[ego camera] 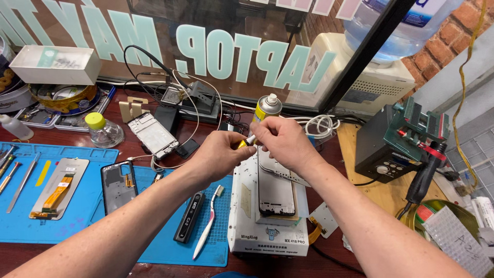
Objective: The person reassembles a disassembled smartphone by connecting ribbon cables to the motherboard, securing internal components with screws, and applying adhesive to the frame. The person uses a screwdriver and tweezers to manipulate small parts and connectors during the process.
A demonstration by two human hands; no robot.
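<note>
My left hand (218,154) and my right hand (283,141) meet above a white heating plate machine (267,238). Between them they pinch a small yellow tube with a white tip (246,142); the left fingers hold the yellow body and the right fingers close on the tip. A dark phone frame (276,191) lies flat on the machine just below the hands. A thin silvery strip (288,176) sticks out under my right wrist.
A spray can (267,108) stands behind the hands. On the blue mat (77,216) lie a toothbrush (208,222), a black bar tool (189,216), a phone back frame (118,185) and screwdrivers (20,180). A black control box (381,152) with a green clamp (419,128) stands right.
</note>
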